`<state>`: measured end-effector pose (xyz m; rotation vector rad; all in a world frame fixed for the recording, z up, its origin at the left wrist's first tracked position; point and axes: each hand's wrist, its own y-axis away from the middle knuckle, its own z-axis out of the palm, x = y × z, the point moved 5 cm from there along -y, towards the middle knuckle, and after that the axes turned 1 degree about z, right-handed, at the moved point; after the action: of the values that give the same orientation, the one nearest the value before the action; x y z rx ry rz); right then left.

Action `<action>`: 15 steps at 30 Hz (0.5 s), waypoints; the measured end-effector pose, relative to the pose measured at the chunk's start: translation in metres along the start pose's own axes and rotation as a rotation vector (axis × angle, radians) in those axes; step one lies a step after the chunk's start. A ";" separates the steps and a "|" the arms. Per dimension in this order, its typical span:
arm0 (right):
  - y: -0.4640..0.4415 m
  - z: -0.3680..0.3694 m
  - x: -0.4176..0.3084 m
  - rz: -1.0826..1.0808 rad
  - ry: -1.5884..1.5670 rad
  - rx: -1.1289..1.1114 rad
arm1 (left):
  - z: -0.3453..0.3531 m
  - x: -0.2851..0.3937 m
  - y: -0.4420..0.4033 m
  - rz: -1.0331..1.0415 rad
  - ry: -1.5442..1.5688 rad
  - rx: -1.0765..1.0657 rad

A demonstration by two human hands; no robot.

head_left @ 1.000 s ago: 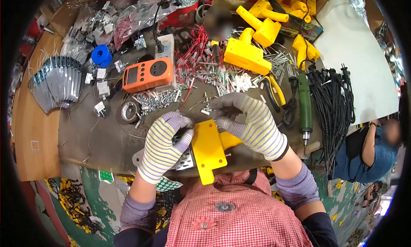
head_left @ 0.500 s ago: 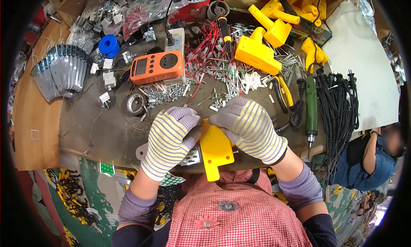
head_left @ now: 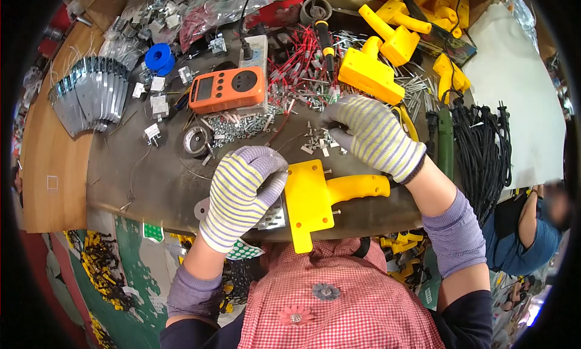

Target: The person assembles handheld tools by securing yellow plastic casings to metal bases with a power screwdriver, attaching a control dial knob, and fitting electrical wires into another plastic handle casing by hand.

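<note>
Both hands wear striped knit gloves. My left hand (head_left: 245, 188) is closed at the left edge of a yellow plastic tool housing (head_left: 307, 197) with a side handle, which lies at the table's front edge. Screws (head_left: 327, 171) stick out from its right side. My right hand (head_left: 374, 134) is raised off the housing, up and to the right, with thumb and bent fingers apart. I see nothing held in it. Small screws and white sleeves (head_left: 321, 142) lie just left of and below its fingertips. A perforated metal plate (head_left: 273, 219) lies partly hidden beside my left wrist.
An orange meter (head_left: 229, 90), black tape roll (head_left: 195, 141) and blue spool (head_left: 159, 59) lie on the left. Further back are red wires (head_left: 296, 61), a screwdriver (head_left: 325, 43) and yellow housings (head_left: 370, 73). Black cords (head_left: 481, 149) lie right; a co-worker (head_left: 520, 231) sits beyond.
My right hand has left the yellow housing and moved up and right, uncovering its handle. My left hand has stayed at the housing's left edge. The view has shifted slightly.
</note>
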<state>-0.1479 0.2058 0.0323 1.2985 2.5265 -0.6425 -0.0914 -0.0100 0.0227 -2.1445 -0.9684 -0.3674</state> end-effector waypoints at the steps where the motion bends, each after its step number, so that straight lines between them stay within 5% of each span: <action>1: -0.007 0.004 -0.003 -0.010 -0.023 -0.016 | 0.001 -0.001 0.000 0.002 -0.001 0.007; 10: -0.057 0.049 -0.005 -0.494 0.392 -0.271 | 0.008 -0.005 0.002 -0.037 0.019 0.005; 15: -0.059 0.048 -0.003 -0.392 0.312 -0.276 | 0.008 -0.005 -0.001 -0.016 0.038 -0.050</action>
<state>-0.1937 0.1508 0.0075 0.8716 3.0248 -0.1484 -0.0956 -0.0062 0.0149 -2.1682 -0.9646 -0.4433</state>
